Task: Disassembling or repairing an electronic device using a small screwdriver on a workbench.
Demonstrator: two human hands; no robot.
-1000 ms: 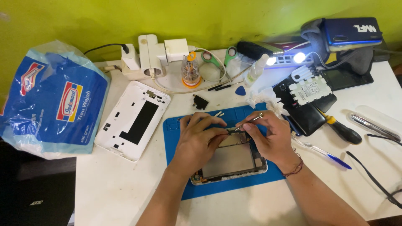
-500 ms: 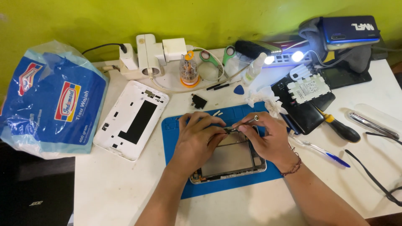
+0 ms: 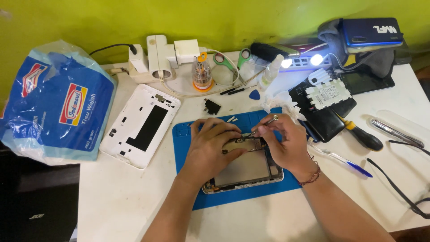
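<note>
A white table (image 3: 112,201) fills the frame under a yellow-green wall. At left slumps a crinkled blue plastic bag (image 3: 53,112); beside it lies a white back cover (image 3: 141,124). At centre, a blue mat (image 3: 183,134) carries the opened tablet (image 3: 244,172), its metal insides bare. The left hand (image 3: 210,148) presses flat on it, fingers curled. The right hand (image 3: 284,141) pinches a thin metal tool (image 3: 262,125).

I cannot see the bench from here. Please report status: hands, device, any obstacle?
Left hand pressing on opened tablet. Right hand gripping thin metal tool, tip at tablet's top edge. Nothing in the way on blue mat.
</note>
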